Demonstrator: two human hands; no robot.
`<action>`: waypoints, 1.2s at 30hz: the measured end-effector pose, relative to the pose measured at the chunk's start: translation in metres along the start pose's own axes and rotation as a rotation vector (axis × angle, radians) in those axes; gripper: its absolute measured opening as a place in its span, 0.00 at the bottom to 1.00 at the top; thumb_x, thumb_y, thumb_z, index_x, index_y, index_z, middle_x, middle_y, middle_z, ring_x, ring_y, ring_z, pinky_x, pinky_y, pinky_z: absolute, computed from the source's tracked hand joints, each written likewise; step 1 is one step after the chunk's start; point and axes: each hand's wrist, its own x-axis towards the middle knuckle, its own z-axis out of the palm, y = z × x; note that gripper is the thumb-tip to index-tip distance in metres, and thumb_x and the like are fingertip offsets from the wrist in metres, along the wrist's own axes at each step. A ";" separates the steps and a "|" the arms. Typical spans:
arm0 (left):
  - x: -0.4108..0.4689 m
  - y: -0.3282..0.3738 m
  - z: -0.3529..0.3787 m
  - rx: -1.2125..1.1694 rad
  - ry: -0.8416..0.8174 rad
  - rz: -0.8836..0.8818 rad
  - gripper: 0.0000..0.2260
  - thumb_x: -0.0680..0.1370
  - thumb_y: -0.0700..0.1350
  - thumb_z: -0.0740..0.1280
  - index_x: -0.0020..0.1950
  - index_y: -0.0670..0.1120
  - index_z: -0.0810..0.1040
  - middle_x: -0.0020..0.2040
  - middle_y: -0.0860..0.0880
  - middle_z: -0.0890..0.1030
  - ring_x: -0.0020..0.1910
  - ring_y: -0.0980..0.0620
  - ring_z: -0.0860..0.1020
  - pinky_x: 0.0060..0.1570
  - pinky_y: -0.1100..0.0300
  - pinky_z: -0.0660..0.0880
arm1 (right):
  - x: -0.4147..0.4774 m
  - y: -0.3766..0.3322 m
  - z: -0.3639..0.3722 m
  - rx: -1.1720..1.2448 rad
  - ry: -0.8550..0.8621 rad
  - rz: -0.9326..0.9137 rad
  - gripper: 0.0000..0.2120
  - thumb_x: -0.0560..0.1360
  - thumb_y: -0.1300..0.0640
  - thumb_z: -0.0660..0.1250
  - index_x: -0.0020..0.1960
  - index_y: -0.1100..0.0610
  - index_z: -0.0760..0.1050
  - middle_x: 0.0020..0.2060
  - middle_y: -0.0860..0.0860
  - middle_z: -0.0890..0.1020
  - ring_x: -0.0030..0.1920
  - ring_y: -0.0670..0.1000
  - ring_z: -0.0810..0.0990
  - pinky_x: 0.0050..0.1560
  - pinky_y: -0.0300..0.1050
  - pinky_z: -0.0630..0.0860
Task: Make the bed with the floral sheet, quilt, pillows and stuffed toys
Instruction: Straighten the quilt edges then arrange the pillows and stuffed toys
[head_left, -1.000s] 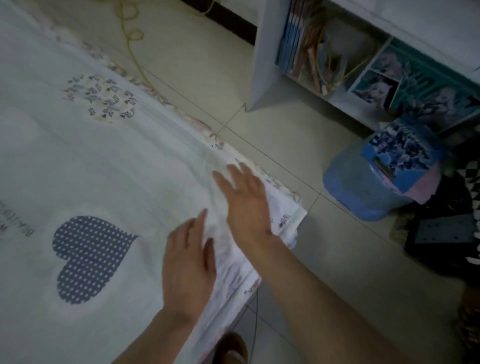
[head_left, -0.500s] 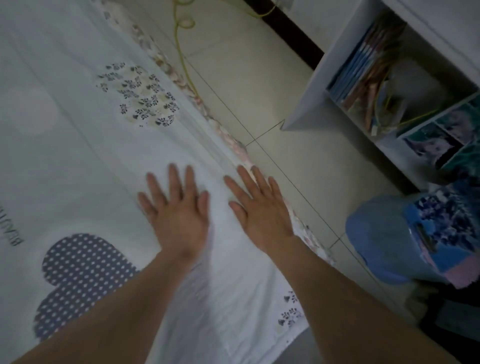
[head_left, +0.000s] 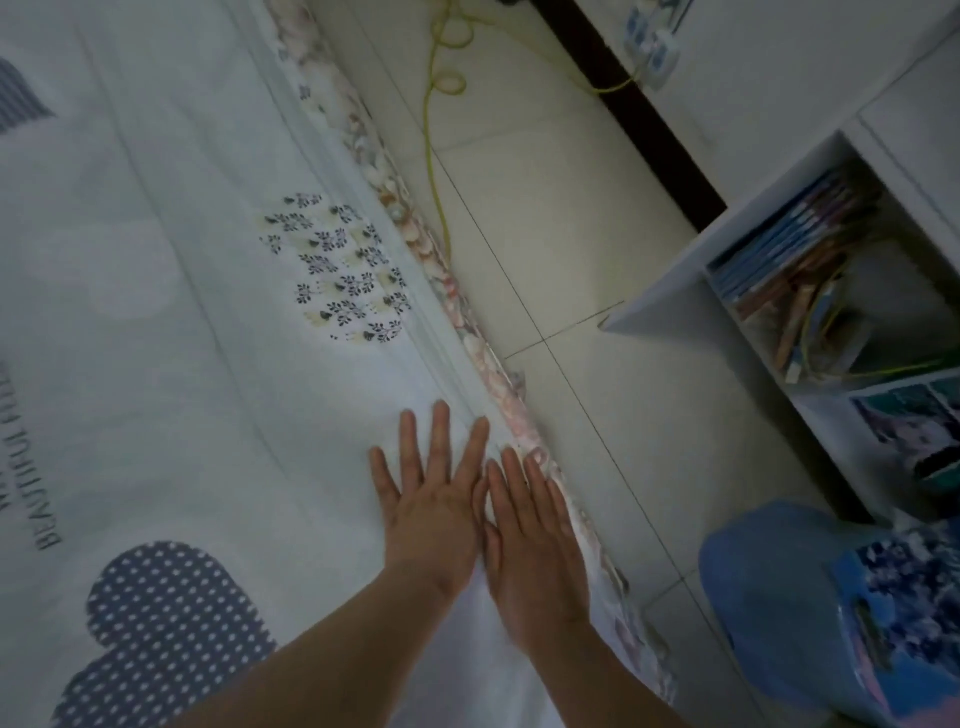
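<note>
The quilt lies spread out flat; the floral sheet shows as a strip along its edge. Your 2 hands, left hand and right hand, press flat on the quilt there, fingers straight, gripping nothing.

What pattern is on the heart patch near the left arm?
White dots on dark blue-grey heart patch, head view.

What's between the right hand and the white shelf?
Head view: the floral sheet edge runs right beside the right hand, then bare floor tiles up to the white shelf.
</note>
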 end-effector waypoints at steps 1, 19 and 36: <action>0.001 -0.001 -0.002 0.002 -0.023 0.002 0.25 0.81 0.56 0.49 0.79 0.57 0.55 0.80 0.46 0.53 0.78 0.38 0.48 0.70 0.33 0.48 | 0.001 -0.001 0.000 0.016 -0.005 -0.007 0.26 0.82 0.50 0.47 0.78 0.58 0.56 0.78 0.54 0.58 0.78 0.54 0.55 0.74 0.52 0.55; -0.138 0.020 -0.197 -0.059 -0.154 -0.397 0.31 0.84 0.54 0.53 0.77 0.57 0.34 0.79 0.49 0.37 0.77 0.43 0.36 0.72 0.40 0.37 | -0.052 -0.052 -0.201 0.107 -0.251 -0.301 0.31 0.82 0.55 0.58 0.80 0.53 0.47 0.79 0.52 0.49 0.79 0.55 0.49 0.73 0.48 0.41; -0.184 0.065 -0.339 -0.101 0.068 -0.756 0.30 0.84 0.56 0.50 0.78 0.53 0.35 0.80 0.48 0.40 0.78 0.42 0.39 0.74 0.41 0.41 | -0.047 -0.067 -0.360 0.161 -0.242 -0.647 0.29 0.84 0.57 0.52 0.80 0.48 0.41 0.79 0.51 0.43 0.79 0.54 0.41 0.76 0.48 0.41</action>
